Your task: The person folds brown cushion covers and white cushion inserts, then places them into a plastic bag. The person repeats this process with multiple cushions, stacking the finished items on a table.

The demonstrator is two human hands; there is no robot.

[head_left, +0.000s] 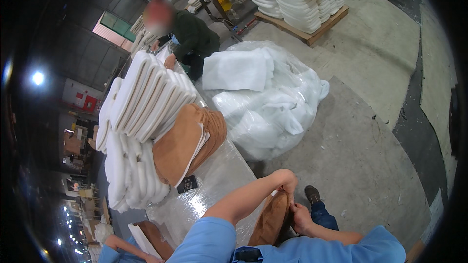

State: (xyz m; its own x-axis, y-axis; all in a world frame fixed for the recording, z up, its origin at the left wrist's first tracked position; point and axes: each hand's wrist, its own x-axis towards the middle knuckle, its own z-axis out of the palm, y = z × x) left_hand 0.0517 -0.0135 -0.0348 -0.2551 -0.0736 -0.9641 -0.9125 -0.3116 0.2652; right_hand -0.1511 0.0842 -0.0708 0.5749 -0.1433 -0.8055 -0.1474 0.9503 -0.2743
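Observation:
Close to my body, at the table's edge, a brown fabric cover (269, 220) stands on its side and bulges a little. My left hand (286, 183) is bent over its upper end, the fingers closed on the edge. Just below, my right hand (302, 218) pinches the same edge, with the two hands nearly touching. What lies inside the cover is hidden. Farther up the table rests a stack of brown covers (183, 139) with white edges showing, a small dark object (187, 184) beside it.
Tall piles of folded white padding (151, 97) stand on the plastic-covered table (222, 175). A big clear bag of white padding (273, 112) sits on the floor. One co-worker (192, 34) stands across; another's arm (124, 246) is at lower left. A loaded pallet (312, 36) stands behind.

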